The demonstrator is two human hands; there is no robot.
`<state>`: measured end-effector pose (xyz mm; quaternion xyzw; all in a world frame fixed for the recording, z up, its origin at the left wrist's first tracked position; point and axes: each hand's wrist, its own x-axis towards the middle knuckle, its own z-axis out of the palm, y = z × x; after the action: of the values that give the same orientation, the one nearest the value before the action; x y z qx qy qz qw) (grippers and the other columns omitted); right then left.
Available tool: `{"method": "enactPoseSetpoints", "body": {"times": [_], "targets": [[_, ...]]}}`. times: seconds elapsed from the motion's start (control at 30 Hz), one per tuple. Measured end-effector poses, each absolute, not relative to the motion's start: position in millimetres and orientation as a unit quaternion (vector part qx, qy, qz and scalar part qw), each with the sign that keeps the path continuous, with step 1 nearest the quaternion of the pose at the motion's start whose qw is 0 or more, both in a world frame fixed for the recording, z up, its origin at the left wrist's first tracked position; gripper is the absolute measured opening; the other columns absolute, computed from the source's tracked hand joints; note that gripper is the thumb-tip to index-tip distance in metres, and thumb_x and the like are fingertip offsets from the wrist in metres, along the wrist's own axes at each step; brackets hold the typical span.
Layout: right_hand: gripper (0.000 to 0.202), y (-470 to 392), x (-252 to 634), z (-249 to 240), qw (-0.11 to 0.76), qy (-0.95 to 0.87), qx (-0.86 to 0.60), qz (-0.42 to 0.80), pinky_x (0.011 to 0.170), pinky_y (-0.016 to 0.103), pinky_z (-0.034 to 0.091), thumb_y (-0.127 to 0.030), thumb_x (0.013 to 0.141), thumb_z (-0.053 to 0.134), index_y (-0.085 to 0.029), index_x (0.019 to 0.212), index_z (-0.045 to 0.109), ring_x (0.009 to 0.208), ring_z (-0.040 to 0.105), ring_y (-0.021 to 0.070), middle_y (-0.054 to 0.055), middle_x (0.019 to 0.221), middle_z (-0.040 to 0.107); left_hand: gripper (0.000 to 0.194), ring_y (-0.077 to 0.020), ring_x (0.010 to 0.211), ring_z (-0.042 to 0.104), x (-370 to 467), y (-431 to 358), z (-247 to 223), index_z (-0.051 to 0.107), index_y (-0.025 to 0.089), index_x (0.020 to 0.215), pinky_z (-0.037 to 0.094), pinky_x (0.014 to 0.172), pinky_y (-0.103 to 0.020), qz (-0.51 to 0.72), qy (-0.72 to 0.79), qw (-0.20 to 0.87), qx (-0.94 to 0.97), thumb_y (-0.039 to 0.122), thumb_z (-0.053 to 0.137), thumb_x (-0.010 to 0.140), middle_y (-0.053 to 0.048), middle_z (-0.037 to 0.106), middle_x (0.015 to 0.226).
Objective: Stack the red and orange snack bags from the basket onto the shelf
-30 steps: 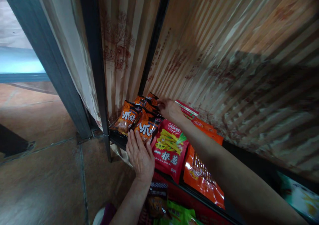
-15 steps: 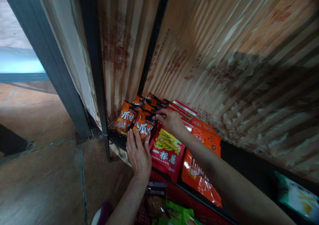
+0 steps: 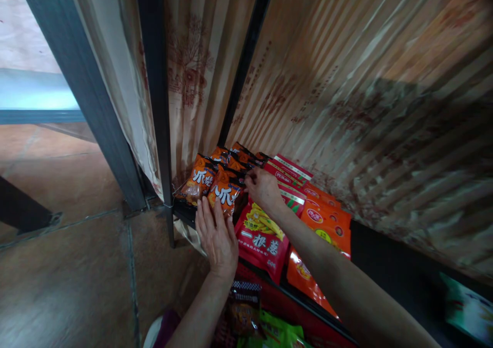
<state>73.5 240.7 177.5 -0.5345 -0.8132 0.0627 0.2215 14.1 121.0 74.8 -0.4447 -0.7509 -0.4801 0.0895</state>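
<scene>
On a low black shelf, an orange snack bag (image 3: 225,190) with black edges and white lettering lies at the front of a cluster of matching bags. My left hand (image 3: 217,237) rests with fingers stretched out against its lower end. At the bag's upper right corner, my right hand (image 3: 264,188) has thumb and fingers drawn together on the dark edge; the exact grip is partly hidden. Another orange bag (image 3: 199,178) lies just to the left. Under my right forearm is a red snack bag (image 3: 264,248) with yellow sticks pictured on it.
Larger orange packets (image 3: 310,281) lie right of the red bag. A dark metal post (image 3: 157,96) stands at the shelf's left end, and a pleated patterned curtain (image 3: 308,81) hangs behind. Green packets (image 3: 279,330) sit below. A blurred green-white packet (image 3: 468,307) lies far right.
The view has shifted slightly, moving the scene a little to the right. Both hands stay at the same orange snack bag, with the right fingers still at its corner.
</scene>
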Motion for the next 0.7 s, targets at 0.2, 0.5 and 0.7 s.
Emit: {"method": "enactPoseSetpoints", "body": {"times": [0.2, 0.5, 0.7], "targets": [[0.017, 241, 75, 181, 0.218, -0.812, -0.539, 0.044, 0.073, 0.023, 0.046, -0.015, 0.082, 0.045, -0.014, 0.087, 0.062, 0.082, 0.065, 0.0171, 0.009, 0.089, 0.069, 0.044, -0.0315, 0.137, 0.028, 20, 118, 77, 0.048, 0.009, 0.132, 0.032, 0.106, -0.052, -0.456, -0.761, 0.078, -0.454, 0.02, 0.044, 0.089, -0.023, 0.038, 0.143], [0.036, 227, 73, 190, 0.185, -0.827, -0.514, -0.132, 0.089, 0.037, 0.043, -0.035, 0.089, 0.04, -0.013, 0.106, 0.063, 0.106, 0.054, 0.028, 0.014, 0.111, 0.063, 0.047, -0.0306, 0.139, 0.025, 20, 120, 67, 0.044, 0.01, 0.135, 0.032, 0.107, -0.053, -0.472, -0.744, 0.08, -0.467, 0.017, 0.044, 0.089, -0.023, 0.038, 0.143], [0.045, 233, 41, 194, 0.121, -0.911, -0.376, -0.12, 0.106, 0.048, 0.029, -0.042, 0.093, 0.033, -0.023, 0.13, 0.051, 0.137, 0.024, 0.0312, 0.008, 0.146, 0.038, 0.047, -0.0295, 0.14, 0.023, 20, 119, 67, 0.043, 0.009, 0.135, 0.031, 0.108, -0.052, -0.475, -0.735, 0.078, -0.478, 0.016, 0.043, 0.089, -0.023, 0.039, 0.143]]}}
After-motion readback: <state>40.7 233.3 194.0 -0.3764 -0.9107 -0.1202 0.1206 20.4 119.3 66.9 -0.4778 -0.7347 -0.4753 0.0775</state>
